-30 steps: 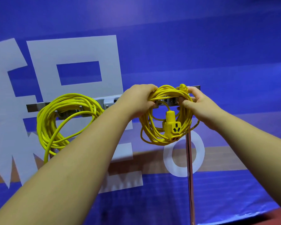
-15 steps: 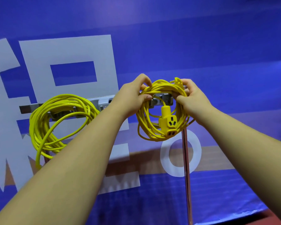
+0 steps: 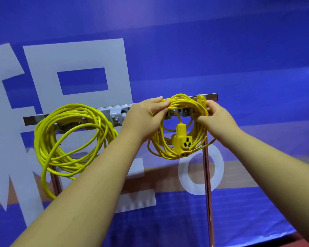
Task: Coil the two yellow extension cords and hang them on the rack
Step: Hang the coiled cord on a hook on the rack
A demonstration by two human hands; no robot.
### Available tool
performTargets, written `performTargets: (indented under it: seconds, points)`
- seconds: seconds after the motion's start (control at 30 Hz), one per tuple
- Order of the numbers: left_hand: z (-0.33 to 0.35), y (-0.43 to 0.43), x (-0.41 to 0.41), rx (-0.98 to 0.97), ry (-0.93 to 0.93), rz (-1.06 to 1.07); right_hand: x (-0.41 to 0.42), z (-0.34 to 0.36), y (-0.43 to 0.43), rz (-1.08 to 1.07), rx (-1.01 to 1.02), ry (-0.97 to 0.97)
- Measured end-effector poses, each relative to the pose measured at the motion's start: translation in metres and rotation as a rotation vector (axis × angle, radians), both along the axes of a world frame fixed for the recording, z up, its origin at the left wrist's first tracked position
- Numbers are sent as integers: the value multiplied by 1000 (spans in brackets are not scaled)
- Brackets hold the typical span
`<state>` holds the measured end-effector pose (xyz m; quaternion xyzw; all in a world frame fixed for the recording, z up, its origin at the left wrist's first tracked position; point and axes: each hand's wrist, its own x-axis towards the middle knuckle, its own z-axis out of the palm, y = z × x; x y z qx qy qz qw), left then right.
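Your left grip (image 3: 146,118) and right grip (image 3: 218,120) each clutch the top of the coiled yellow extension cord (image 3: 158,149) at the rack (image 3: 117,116), its socket end (image 3: 182,142) dangling within, while the other coil (image 3: 43,139) hangs further left before the blue banner (image 3: 239,50).

A blue banner (image 3: 221,50) carries one large pale Chinese-style character (image 3: 75,56). It is cut off at the left edge and partly covered, so it cannot be read for certain. Lower right on the banner is a pale ring (image 3: 219,168), like a letter O or zero. Marks on a grey block (image 3: 117,117) of the rack (image 3: 211,96) are too small to read.
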<state>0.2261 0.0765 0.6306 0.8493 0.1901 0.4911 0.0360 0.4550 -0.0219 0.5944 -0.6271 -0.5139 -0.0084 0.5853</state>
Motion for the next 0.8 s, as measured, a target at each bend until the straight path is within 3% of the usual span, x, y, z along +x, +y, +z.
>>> performTargets:
  seconds: [0.3, 0.8]
  points:
    - [4, -16, 1, -21, -25, 62, -9, -4, -6, -83, -99, -49]
    - [0, -16, 1, 26, 47, 132, -6, -11, -26, 217, -135, 107]
